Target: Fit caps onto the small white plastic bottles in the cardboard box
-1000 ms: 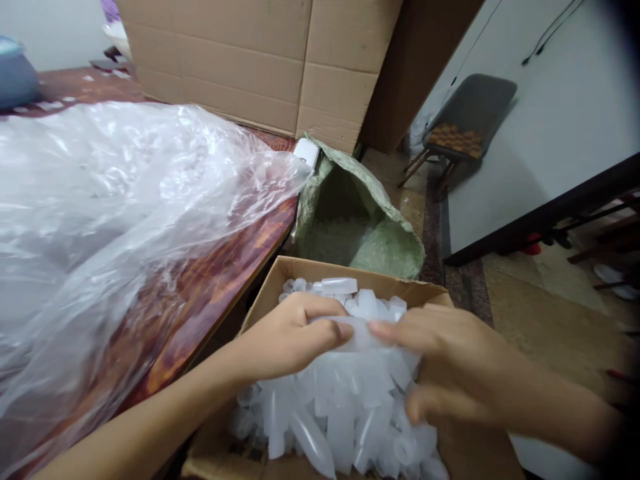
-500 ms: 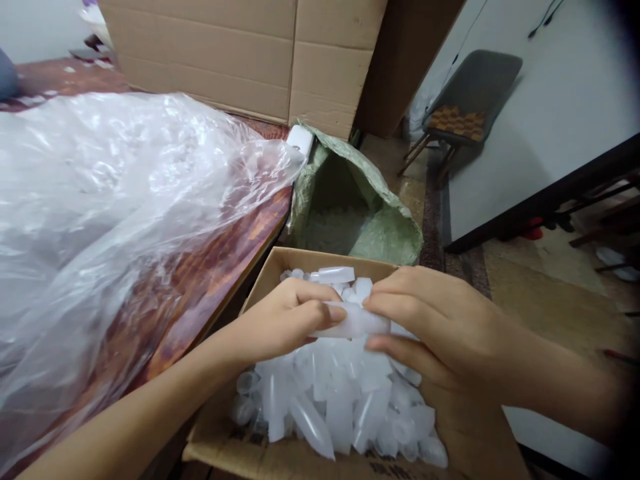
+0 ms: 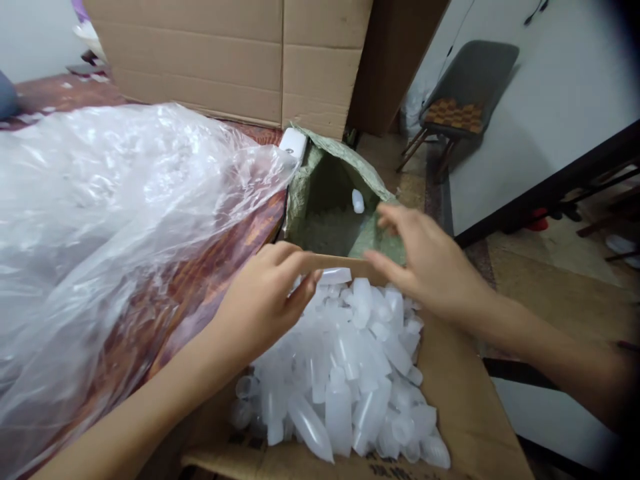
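A cardboard box holds a heap of translucent white plastic tubes. Beyond it gapes a green woven sack, and one small white piece appears in mid-air at its mouth. My right hand is beside the sack's right edge, fingers apart and slightly blurred, holding nothing. Over the box's far left part is my left hand, its thumb and fingertips close together near a tube by the far wall; whether anything is between them is hidden.
Clear plastic sheeting covers much of the reddish table at left. A white device lies beside the sack. Large cardboard stands behind; a grey chair is at back right.
The white piece that both hands held over the box is no longer between them. My right hand has moved forward and opened; a white piece now shows at the sack's mouth. My left hand has shifted left.
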The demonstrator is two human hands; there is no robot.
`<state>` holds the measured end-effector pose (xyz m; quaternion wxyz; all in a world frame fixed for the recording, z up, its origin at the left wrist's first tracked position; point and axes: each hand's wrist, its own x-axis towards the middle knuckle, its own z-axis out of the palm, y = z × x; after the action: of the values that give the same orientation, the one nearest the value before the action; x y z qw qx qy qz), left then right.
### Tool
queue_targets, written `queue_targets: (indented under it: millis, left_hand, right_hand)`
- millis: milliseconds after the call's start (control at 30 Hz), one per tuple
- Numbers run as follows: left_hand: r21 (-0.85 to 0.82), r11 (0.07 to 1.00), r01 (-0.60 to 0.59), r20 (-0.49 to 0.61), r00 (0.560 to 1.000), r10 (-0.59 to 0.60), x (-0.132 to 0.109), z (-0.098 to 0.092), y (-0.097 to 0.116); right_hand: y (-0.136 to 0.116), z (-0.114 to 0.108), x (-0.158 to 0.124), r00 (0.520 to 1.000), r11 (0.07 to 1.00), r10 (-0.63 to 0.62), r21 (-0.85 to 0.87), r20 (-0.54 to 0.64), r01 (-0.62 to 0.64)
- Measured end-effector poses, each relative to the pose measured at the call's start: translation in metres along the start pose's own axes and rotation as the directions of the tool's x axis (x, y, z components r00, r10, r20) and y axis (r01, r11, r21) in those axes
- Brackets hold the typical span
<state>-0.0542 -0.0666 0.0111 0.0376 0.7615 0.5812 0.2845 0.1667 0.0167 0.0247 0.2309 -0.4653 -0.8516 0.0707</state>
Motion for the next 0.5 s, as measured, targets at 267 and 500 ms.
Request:
queue_targets:
  millis: [267, 500]
  left_hand:
    - [0.14, 0.981, -0.137, 0.456, 0.888, 0.059, 0.018, 0.023, 0.006]
    - [0.241, 0.961, -0.134, 0.513, 0.859, -0.009, 0.037, 0.043, 0.005]
  right_hand:
    - [-0.007, -0.015, -0.055, 0.707, 0.955, -0.291, 0.148, 0.645, 0.258]
    - [-0.01, 0.019, -0.023, 0.773, 0.924, -0.345, 0.046, 0.532, 0.38]
